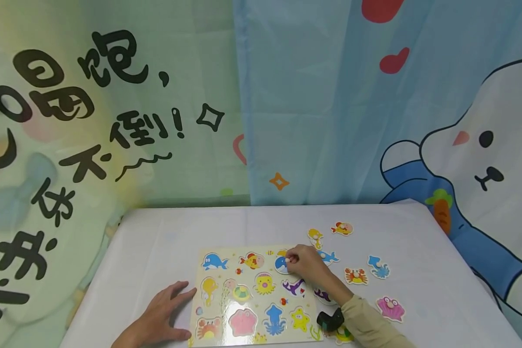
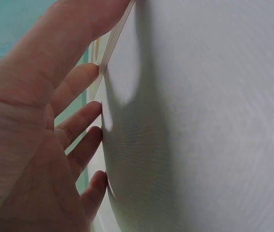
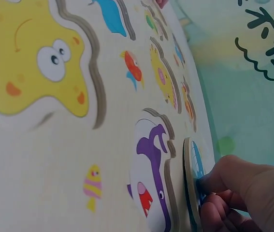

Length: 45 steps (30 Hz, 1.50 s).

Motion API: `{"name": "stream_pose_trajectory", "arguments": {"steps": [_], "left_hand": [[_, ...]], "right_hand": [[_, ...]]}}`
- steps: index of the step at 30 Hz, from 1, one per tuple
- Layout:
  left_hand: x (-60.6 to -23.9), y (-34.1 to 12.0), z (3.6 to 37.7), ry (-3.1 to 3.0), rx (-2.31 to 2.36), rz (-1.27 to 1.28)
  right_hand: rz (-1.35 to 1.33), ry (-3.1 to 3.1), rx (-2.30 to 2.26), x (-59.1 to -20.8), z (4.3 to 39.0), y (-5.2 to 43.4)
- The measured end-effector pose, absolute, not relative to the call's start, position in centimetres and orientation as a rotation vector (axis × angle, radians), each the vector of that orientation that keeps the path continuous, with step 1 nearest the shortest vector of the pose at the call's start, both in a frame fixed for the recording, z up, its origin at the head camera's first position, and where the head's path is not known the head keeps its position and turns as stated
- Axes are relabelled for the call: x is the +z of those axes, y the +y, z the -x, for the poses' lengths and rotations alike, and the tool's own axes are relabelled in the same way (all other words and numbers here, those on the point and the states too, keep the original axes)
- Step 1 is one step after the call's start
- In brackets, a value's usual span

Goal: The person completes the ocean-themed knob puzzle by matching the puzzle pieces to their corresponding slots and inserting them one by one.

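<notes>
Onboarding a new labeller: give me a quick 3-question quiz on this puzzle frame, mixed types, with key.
1. True or false: the left hand rests flat on the table beside the puzzle board.
2. What does the right hand pinch? A) pink shell piece B) round blue piece C) crab piece
3. Fill in: the pink shell piece lies ___ the board.

Key: 1 true; 2 B; 3 off (on the table, to the right).

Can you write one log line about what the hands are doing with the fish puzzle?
right hand pinches blue round piece at its slot | left hand rests flat beside puzzle board | loose pieces on table
</notes>
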<state>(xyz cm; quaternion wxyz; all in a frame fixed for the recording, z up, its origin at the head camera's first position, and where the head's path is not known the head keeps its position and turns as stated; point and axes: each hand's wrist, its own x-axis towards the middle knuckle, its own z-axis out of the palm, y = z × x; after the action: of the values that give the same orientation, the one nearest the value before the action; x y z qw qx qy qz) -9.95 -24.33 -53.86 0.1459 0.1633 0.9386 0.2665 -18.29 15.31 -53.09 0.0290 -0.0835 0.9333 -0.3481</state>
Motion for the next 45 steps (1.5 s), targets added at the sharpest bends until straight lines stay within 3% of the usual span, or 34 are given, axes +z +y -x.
{"name": "stream_pose_trajectory", "arguments": {"steps": [24,31,45], "left_hand": [[-53.2,-24.6,10.0,2.709,0.773,-0.463],[-53.4,-24.3,9.6,2.671,0.801,-0.433],[-53.6,-24.1,9.8,2.663,0.758,-0.375]], "right_hand": [[0.248,2.827,-1.112,-53.1,18.8,15.2],[0.359,2.741,-1.082,-52.9,18.7,16.2],[0.261,2.698,-1.059,-52.3,19.1,16.7]]}}
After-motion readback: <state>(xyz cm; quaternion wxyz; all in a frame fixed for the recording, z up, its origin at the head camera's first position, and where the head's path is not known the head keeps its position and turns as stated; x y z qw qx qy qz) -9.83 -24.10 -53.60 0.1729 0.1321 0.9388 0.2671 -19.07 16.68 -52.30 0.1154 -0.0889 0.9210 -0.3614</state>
